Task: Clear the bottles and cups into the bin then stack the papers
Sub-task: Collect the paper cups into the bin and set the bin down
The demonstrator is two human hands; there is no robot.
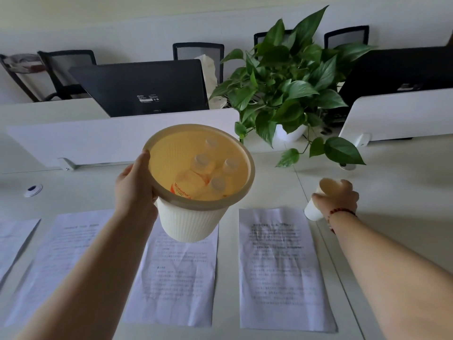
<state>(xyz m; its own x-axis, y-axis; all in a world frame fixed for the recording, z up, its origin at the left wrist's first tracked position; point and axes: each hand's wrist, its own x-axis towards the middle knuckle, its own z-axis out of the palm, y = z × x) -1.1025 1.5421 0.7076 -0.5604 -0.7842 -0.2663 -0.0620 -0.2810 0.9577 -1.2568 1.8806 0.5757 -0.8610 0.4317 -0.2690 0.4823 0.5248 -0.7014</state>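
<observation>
1. Far left: cable grommet set in the white desk. In front of it, leftmost sheet lies flat and cut by the frame edge. Second sheet is just beside it, partly under the left forearm.
2. Left hand grips the bin at its rim, thumb hooked over the edge, fingers on the outer wall.
3. Bin is tilted, mouth toward camera, base over the third sheet. Can't tell if the base touches it.
4. Bottles are inside the bin, several clear caps up, one with an orange label.
5. Fourth sheet lies flat, right of the bin, apart from the third.
6. Right hand is wrapped around a white paper cup, which is tilted and right of the bin. Red bead bracelet on the wrist.
7. Behind: monitor, potted plant.
</observation>
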